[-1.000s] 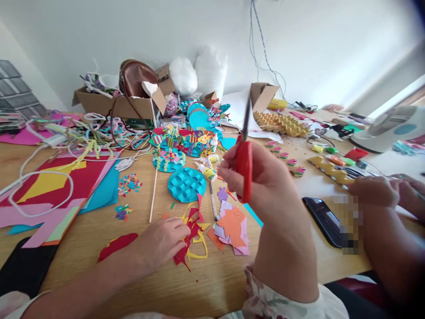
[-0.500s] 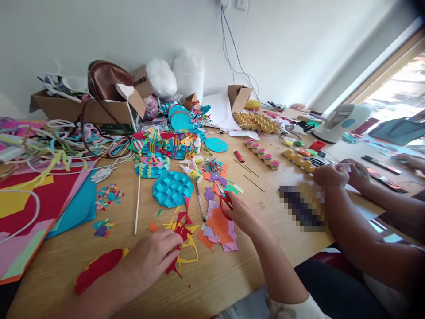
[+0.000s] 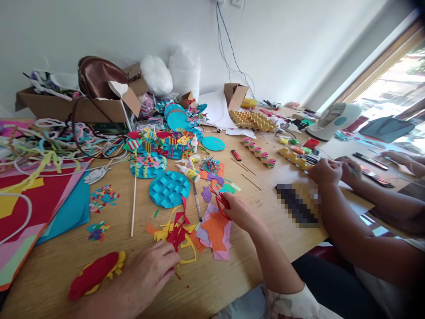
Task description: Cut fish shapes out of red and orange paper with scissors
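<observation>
Red scissors point(image 3: 219, 199) came down, right hand point(image 3: 240, 211) gripping; whether left hand point(image 3: 150, 269), palm hidden, grasps scraps point(image 3: 177, 235) is unclear.

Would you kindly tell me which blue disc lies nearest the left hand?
The disc covered in raised strips; the other blue discs lie farther back.

From where I stood, the person's left hand point(image 3: 154, 266) at seven o'clock hid part of the red scraps point(image 3: 178, 235); whether it pinched any, I couldn't tell. Around nine, the coloured sheets point(image 3: 46, 199) ran out of view. Toward four, a dark patch point(image 3: 295, 208) was blurred into squares, and faint marks point(image 3: 259, 203) nearby were too small to read.
</observation>
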Tool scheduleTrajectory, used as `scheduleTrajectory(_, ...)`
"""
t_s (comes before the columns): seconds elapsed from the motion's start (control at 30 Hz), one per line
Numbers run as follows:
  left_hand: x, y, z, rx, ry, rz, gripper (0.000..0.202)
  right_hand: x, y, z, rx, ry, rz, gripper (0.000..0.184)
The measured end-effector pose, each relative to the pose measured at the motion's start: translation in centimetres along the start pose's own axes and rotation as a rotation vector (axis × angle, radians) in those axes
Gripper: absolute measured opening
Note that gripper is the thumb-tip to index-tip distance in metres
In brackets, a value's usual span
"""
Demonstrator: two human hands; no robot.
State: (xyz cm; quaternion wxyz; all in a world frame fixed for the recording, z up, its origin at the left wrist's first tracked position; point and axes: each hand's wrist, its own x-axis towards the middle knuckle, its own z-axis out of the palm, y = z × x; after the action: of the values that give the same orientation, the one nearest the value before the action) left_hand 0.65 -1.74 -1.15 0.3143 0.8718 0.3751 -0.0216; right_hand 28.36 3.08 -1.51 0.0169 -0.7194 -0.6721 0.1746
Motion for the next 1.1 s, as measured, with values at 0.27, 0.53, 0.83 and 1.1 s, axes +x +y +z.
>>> scheduleTrajectory(0.27, -0.8, 0.5, 0.1, 0.013, -0.028, 0.051, 0.034, -0.2, 0.4, -0.4, 0.0, 0.02, -0.059, 0.012)
scheduleTrajectory(0.53, 1.2, 1.7, 0.8, 0.117, 0.003, 0.223, 0.041, -0.3, 0.3, 0.4, -0.006, -0.013, -0.091, 0.01)
scheduleTrajectory(0.83, 3.8, 1.9, 1.9, 0.215, -0.071, 0.214, 0.062, -0.7, 1.0, -0.2, -0.016, 0.027, -0.085, 0.011)
scheduleTrajectory(1.1, 3.9, 2.1, 3.1, 0.221, -0.037, 0.24, 0.065, -0.7, 0.8, 0.2, -0.01, 0.003, -0.113, 0.009)
